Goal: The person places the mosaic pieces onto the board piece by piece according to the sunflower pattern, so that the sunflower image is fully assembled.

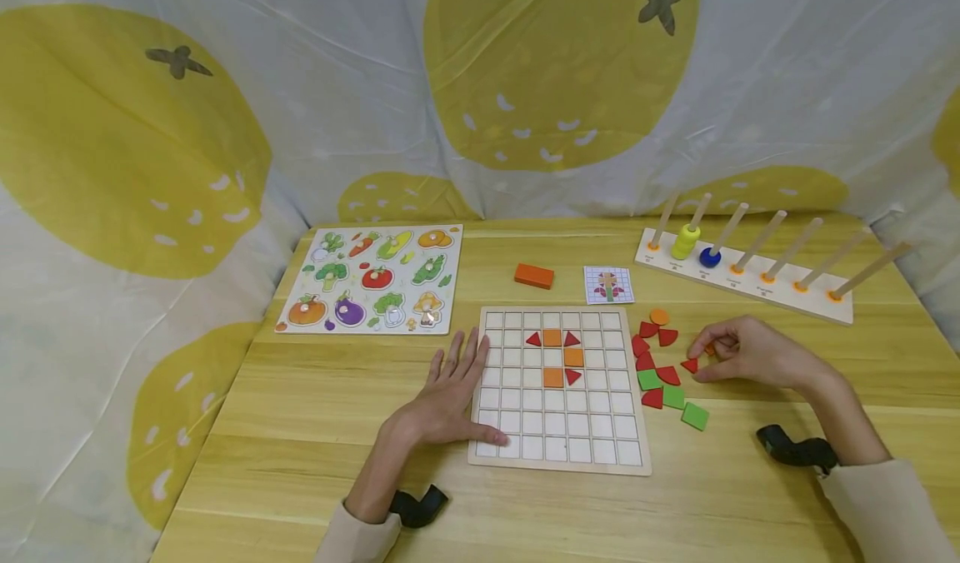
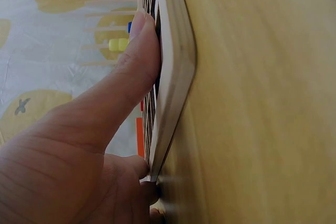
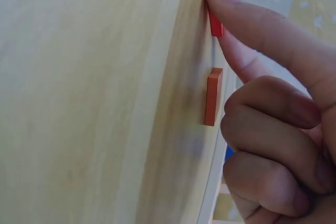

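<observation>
My left hand (image 1: 444,396) rests spread at the left edge of a wooden grid board (image 1: 637,455), its thumb (image 2: 137,51) lying over the board's rim. On the grid sit orange squares (image 1: 552,337) and red triangles (image 1: 533,340). Right of the board, my right hand (image 1: 757,353) pinches a red triangle (image 1: 689,366) between thumb and index finger, low over the table; the other fingers are curled in. Close by those curled fingers lies an orange piece (image 3: 212,96), partly hidden in the head view.
Red quarter-circle pieces (image 1: 667,376), green squares (image 1: 695,416) and an orange disc (image 1: 659,316) lie right of the board. Behind it are an orange block (image 1: 534,276) and a pattern card (image 1: 608,285). A vegetable puzzle (image 1: 367,280) lies back left, a peg stand (image 1: 750,276) back right.
</observation>
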The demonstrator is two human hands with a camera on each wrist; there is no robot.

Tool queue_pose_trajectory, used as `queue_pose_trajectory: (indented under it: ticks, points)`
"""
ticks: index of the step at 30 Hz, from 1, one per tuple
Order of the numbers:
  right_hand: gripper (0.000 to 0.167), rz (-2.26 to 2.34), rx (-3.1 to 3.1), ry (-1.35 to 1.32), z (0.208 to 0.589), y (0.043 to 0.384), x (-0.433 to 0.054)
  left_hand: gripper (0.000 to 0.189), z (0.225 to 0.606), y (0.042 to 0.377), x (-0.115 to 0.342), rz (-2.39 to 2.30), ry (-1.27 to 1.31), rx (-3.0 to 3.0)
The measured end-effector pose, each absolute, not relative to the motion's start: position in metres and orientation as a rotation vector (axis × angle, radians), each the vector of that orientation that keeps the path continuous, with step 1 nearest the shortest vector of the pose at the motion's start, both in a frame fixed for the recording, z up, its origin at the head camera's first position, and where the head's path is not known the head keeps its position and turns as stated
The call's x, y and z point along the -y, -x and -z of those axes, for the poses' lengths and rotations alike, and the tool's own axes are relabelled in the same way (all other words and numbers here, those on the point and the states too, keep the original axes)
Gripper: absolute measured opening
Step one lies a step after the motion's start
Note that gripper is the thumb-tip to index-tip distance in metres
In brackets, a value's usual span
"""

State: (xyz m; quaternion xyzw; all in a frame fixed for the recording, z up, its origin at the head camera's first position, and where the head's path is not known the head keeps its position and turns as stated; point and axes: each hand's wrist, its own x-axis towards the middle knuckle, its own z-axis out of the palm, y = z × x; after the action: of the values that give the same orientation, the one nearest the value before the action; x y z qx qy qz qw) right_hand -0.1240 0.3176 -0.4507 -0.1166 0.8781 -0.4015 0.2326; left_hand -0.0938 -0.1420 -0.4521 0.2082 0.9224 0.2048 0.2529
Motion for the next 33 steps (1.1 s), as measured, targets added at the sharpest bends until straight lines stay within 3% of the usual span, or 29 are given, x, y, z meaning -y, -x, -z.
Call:
queue_pose_trajectory:
  ticks: [13, 33]
  points:
    - [0.022, 1.15, -2.518, 0.318, 0.438, 0.127, -0.294, 0.139, 0.452, 0.093, 0.145, -0.554, -0.555, -2.505]
    - [0.014, 1.268, -2.349, 0.387, 0.431, 0.141, -0.134, 0.138, 0.451, 0.093, 0.142, -0.528, -0.576, -2.515]
